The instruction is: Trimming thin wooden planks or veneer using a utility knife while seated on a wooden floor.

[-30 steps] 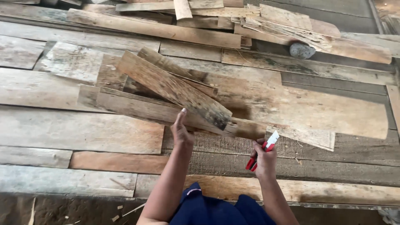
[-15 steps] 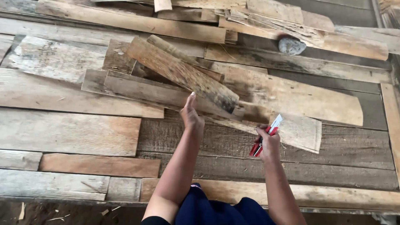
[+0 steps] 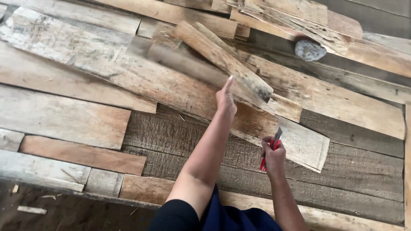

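My left hand (image 3: 225, 97) reaches forward with fingers straight and together, touching the underside of a loose weathered plank (image 3: 222, 57) that lies slanted on top of other boards. My right hand (image 3: 273, 155) is closed around a red-handled tool (image 3: 269, 152), probably pliers, whose metal tip points up toward a pale board end (image 3: 306, 145). Both forearms rise from the bottom of the head view over my dark blue clothing (image 3: 222, 216).
Rough old boards (image 3: 64, 115) cover the whole surface, overlapping at angles. A grey stone (image 3: 310, 50) rests on planks at the upper right. More stacked planks (image 3: 274, 13) lie at the far edge. Bare dirt ground (image 3: 38, 211) shows at the lower left.
My left hand has slid forward and up along the slanted plank. The right hand keeps the red tool and stays by the pale board end. The view has shifted left.
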